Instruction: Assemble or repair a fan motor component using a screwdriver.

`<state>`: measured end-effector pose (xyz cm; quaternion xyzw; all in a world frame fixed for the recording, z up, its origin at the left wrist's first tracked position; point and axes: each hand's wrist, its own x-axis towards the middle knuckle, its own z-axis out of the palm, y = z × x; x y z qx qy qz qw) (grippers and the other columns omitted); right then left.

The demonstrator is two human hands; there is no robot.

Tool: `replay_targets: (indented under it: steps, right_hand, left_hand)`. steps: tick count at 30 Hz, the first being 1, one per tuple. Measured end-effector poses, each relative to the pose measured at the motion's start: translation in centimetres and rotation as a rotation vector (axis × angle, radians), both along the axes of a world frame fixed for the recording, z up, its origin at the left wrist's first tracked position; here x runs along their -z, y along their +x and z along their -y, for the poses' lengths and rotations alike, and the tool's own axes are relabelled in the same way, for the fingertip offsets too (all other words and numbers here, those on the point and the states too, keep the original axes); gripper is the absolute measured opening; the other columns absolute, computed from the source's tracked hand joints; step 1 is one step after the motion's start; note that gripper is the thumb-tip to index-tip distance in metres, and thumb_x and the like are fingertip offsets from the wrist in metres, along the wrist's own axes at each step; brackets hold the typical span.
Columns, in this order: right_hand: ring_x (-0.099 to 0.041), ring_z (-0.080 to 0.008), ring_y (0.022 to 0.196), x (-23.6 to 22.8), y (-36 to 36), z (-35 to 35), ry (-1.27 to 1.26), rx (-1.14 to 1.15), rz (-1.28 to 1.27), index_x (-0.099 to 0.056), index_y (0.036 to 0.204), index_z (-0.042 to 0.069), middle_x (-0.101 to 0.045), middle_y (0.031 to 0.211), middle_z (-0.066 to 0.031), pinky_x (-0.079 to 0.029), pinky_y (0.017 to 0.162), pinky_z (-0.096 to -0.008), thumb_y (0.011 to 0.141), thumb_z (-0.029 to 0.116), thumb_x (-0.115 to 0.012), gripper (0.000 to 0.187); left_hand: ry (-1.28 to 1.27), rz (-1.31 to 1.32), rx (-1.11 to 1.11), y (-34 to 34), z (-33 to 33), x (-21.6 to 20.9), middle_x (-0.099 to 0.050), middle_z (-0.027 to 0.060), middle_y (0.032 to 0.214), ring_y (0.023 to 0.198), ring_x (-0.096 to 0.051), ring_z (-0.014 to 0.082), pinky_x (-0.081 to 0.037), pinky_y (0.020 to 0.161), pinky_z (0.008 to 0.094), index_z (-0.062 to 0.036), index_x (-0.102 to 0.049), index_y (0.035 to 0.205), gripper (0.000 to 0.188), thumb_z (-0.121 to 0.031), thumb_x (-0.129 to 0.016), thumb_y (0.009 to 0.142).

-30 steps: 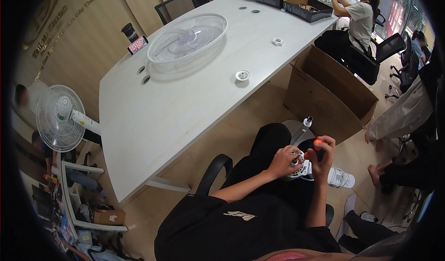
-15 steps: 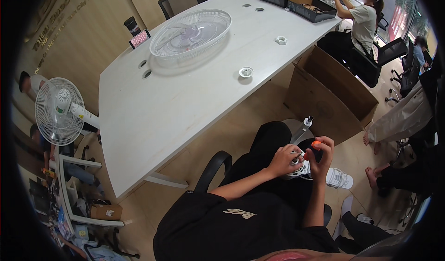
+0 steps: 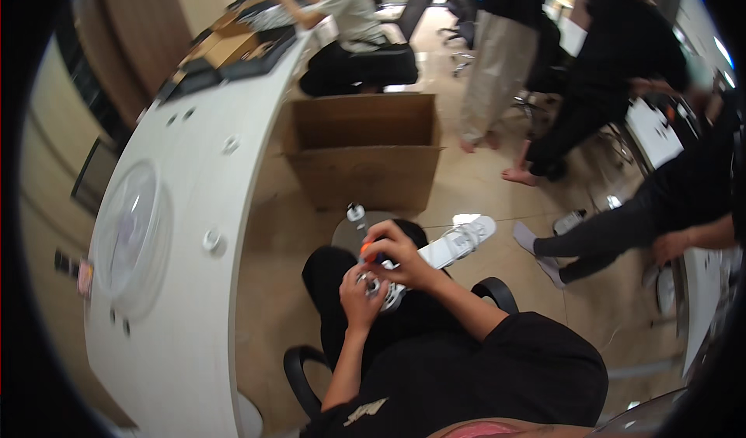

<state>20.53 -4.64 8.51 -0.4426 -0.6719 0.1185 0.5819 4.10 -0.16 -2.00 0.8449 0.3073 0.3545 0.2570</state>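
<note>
A white fan motor housing (image 3: 394, 296) lies in my lap, with a long white part (image 3: 444, 253) reaching out to the right. My left hand (image 3: 360, 298) curls round the near side of the housing. Just above it, my right hand (image 3: 401, 253) closes on a small orange-handled tool (image 3: 365, 248); its lower end is blurred and hidden by fingers. Past my hands rises a grey stand pole (image 3: 357, 216) with a dark tip, beside a pale round base.
On the white table (image 3: 198, 314) at left are a clear fan blade in its guard (image 3: 128, 232), a white round cap (image 3: 211, 240) and a white ring nut (image 3: 231, 144). A large open cardboard box (image 3: 365, 177) stands ahead. Several people are nearby; one person's legs (image 3: 598, 244) reach in from the right.
My view has swung to the right, so the table now lies at left and the box ahead. My right hand has come down closer over the left, still with the orange-handled tool.
</note>
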Motion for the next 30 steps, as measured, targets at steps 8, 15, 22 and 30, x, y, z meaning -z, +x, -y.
replay_targets:
  steps: [8,15,22,30]
  right_hand:
    - [-0.058,-0.0295,0.122,-0.5,0.3,0.4,0.043,-0.065,0.134,-0.065,0.122,0.009,-0.055,0.138,-0.0116,-0.047,0.103,-0.0422,0.087,0.005,-0.070,0.036]
    - [-0.061,-0.0250,0.103,0.3,-0.8,0.3,-0.027,0.004,-0.023,-0.066,0.115,0.008,-0.053,0.120,-0.0110,-0.052,0.092,-0.0371,0.088,0.012,-0.077,0.030]
    - [-0.059,-0.0288,0.114,-1.3,0.0,0.4,0.027,-0.040,0.114,-0.065,0.119,0.008,-0.054,0.121,-0.0132,-0.053,0.095,-0.0367,0.086,0.004,-0.076,0.035]
    - [-0.061,-0.0305,0.113,-0.8,-0.3,1.0,-0.017,0.020,0.042,-0.068,0.115,0.010,-0.055,0.121,-0.0118,-0.051,0.098,-0.0402,0.087,0.009,-0.075,0.028]
  left_hand:
    - [-0.089,-0.055,0.008,0.0,-0.1,0.6,-0.062,0.0113,0.113,0.115,-0.058,0.0337,-0.046,0.094,0.0476,-0.0038,-0.064,0.085,0.029,-0.027,-0.079,0.076]
    - [-0.078,-0.042,0.008,-0.3,-0.2,0.3,-0.063,0.0122,0.120,0.118,-0.058,0.0336,-0.046,0.096,0.0472,-0.0018,-0.067,0.088,0.031,-0.027,-0.079,0.076]
    - [-0.102,-0.053,0.014,-0.2,-0.4,0.5,-0.062,0.0146,0.121,0.119,-0.058,0.0342,-0.046,0.097,0.0485,-0.0021,-0.070,0.089,0.032,-0.030,-0.079,0.077]
    - [-0.054,0.010,0.049,0.3,-0.8,0.6,-0.062,0.0123,0.120,0.117,-0.058,0.0333,-0.046,0.096,0.0477,-0.0035,-0.070,0.088,0.031,-0.030,-0.080,0.077]
